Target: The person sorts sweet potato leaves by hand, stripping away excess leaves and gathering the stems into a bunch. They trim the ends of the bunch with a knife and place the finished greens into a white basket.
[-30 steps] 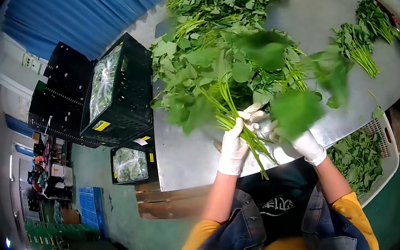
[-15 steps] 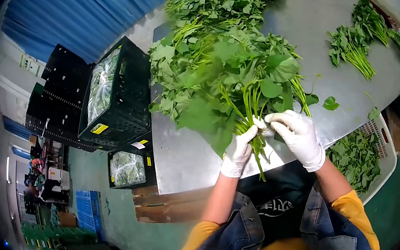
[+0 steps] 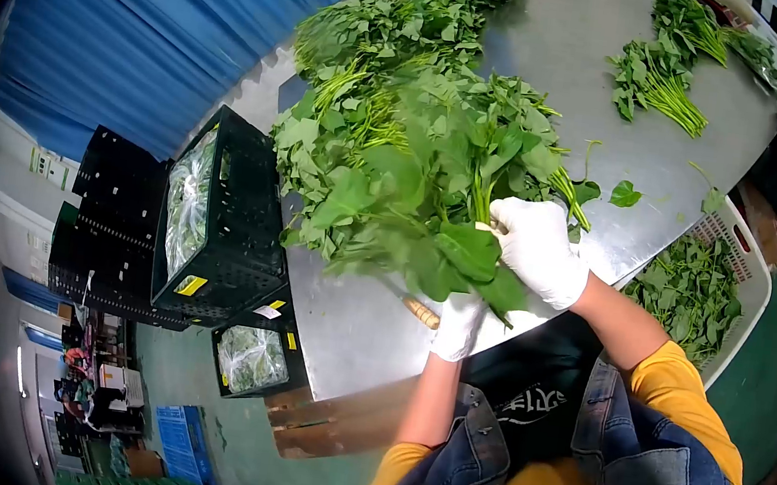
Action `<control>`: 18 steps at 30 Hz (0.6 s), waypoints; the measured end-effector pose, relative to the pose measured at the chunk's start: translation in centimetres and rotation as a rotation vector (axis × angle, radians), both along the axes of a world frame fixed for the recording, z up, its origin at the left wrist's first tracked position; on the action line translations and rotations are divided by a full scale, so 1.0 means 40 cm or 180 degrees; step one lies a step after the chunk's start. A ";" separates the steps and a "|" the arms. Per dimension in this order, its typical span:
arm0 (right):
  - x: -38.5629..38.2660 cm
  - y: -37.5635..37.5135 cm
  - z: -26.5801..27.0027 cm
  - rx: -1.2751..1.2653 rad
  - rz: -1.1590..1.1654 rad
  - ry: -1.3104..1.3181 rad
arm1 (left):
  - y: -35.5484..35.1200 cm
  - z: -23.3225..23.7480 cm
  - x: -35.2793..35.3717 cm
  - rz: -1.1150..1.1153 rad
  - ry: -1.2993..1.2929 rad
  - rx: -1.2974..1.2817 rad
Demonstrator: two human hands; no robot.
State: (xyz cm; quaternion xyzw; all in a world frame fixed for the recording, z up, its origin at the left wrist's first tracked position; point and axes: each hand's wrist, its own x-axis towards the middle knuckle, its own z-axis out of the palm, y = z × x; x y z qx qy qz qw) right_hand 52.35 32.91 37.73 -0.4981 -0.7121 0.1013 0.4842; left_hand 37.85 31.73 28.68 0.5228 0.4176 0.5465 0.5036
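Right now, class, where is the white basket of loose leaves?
In the head view the white basket sits at the right, below the edge of the metal table and just beyond the person's right forearm.

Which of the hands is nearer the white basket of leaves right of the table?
Right. The right hand, gripping the bunch of greens, sits left of the white basket; the left hand is farther off, lower-left, partly under that bunch.
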 end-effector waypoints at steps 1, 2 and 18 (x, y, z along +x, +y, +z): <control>0.006 -0.003 0.007 -0.0114 0.0095 0.0065 | 0.001 -0.005 -0.003 -0.0001 0.0057 0.0002; 0.018 -0.015 0.020 -0.0275 0.0303 0.0395 | 0.005 -0.008 -0.007 -0.0011 0.0118 -0.0003; 0.072 0.049 -0.044 -0.1709 0.1352 0.2201 | 0.019 -0.012 -0.018 -0.0653 -0.1167 -0.0801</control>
